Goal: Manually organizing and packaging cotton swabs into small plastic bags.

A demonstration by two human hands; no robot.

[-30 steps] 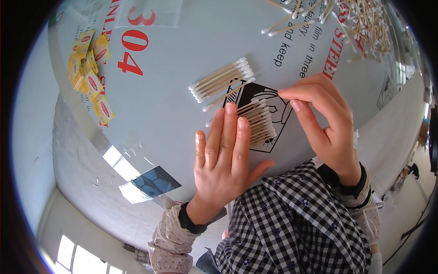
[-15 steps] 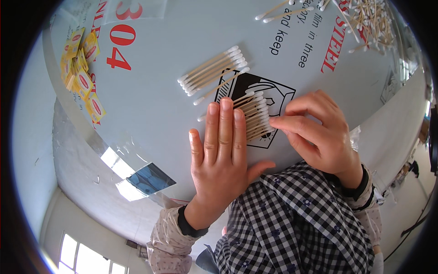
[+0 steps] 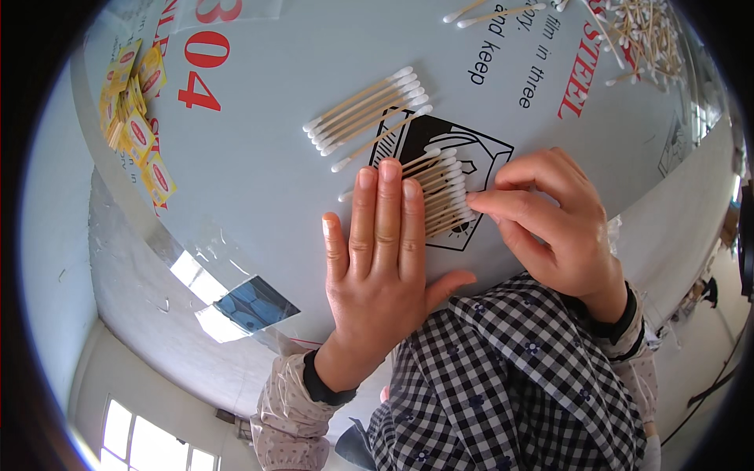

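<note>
Atop cotton swabs [image 3: 446,192], left fingers [image 3: 386,216] slightly spread

sleeves [image 3: 292,420]: pale, dotted | cuffs [image 3: 320,385]: black | garment [image 3: 503,373]: black-and-white check, small dark flowers [image 3: 532,348]

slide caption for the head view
Left hand flat over a row of cotton swabs, right hand at their white tips.
</note>
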